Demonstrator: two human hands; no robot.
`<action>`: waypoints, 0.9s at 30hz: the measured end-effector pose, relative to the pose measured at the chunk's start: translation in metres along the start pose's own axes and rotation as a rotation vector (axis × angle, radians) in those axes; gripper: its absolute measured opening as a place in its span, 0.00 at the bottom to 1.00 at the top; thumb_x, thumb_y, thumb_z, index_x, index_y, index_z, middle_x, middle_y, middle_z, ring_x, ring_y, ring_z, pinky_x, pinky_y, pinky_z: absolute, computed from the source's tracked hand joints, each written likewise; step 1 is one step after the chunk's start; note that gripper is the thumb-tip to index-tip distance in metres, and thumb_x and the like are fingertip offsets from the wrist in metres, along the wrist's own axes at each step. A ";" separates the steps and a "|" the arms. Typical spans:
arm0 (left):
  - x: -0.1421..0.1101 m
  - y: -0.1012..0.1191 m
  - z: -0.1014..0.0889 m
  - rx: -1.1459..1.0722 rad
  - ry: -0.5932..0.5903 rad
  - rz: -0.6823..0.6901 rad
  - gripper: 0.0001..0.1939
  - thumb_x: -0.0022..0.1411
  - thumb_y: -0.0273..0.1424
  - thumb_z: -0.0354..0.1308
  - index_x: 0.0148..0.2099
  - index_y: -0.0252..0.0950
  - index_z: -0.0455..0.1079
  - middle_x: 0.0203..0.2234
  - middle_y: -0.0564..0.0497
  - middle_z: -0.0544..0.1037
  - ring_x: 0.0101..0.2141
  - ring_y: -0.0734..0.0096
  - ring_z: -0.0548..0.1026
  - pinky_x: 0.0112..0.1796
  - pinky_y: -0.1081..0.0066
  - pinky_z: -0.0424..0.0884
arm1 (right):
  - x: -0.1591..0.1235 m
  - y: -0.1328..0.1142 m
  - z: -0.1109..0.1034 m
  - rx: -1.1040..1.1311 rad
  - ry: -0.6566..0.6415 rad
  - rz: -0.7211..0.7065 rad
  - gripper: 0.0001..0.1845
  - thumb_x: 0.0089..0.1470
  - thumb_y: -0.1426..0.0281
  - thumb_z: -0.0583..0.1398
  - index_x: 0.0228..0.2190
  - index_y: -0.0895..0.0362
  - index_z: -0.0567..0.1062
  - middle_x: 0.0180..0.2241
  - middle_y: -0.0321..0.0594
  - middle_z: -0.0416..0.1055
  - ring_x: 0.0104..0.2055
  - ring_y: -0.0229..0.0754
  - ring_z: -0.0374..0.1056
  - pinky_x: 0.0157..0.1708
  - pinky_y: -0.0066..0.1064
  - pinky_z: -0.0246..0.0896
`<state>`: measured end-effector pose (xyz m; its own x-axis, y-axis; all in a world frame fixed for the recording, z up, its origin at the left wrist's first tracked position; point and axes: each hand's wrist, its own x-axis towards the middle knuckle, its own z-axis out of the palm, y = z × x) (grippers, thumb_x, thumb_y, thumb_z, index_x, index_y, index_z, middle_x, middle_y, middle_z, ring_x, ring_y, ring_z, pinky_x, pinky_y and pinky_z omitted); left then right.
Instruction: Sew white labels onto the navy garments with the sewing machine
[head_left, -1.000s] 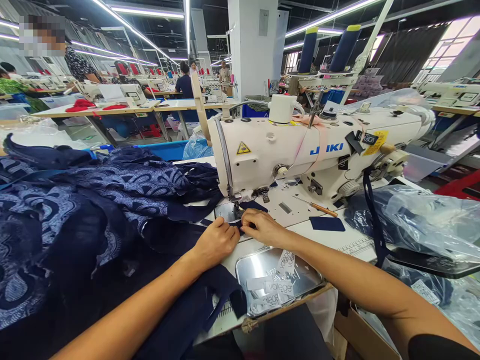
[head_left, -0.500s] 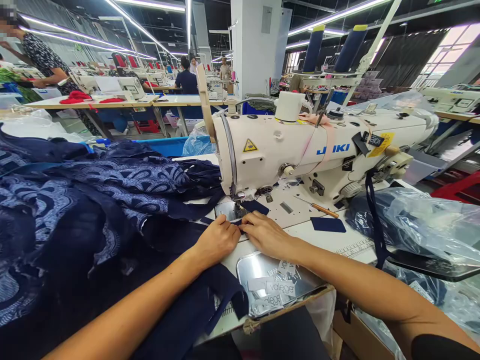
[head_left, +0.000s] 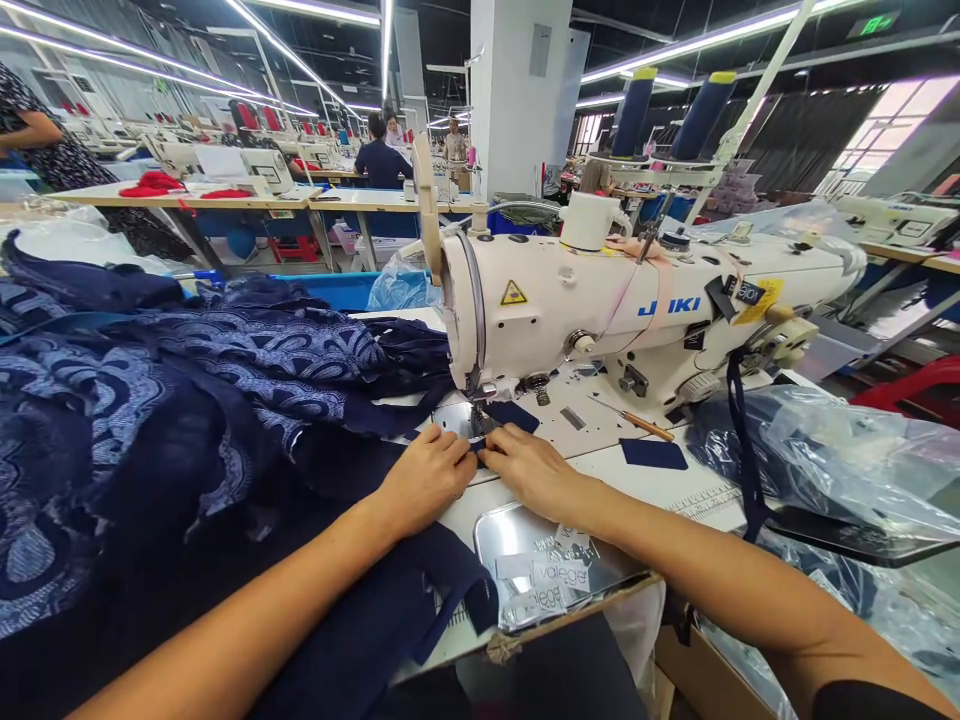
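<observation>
Left hand (head_left: 427, 480) and right hand (head_left: 536, 470) touch navy fabric (head_left: 341, 465) — close by the sewing machine (head_left: 540, 300).

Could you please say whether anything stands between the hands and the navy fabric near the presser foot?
Nothing visible does: the left hand and right hand both touch the navy fabric in front of the presser foot.

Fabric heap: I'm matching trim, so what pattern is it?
Navy with pale scalloped motifs on the fabric heap; head view.
</observation>
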<state>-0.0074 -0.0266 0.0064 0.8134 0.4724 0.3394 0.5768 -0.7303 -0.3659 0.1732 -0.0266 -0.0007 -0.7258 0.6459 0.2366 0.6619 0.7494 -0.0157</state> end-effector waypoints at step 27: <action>-0.009 -0.002 -0.002 -0.284 0.046 -0.201 0.17 0.53 0.20 0.46 0.43 0.33 0.69 0.43 0.41 0.71 0.42 0.61 0.70 0.39 0.62 0.68 | 0.007 0.055 0.009 -0.185 0.095 -0.333 0.12 0.55 0.78 0.50 0.40 0.64 0.70 0.43 0.49 0.67 0.46 0.45 0.62 0.45 0.35 0.62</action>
<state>-0.0162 -0.0307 0.0055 0.6776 0.6029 0.4211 0.6761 -0.7360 -0.0342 0.2034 0.0203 -0.0084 -0.8917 0.3489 0.2884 0.4219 0.8715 0.2501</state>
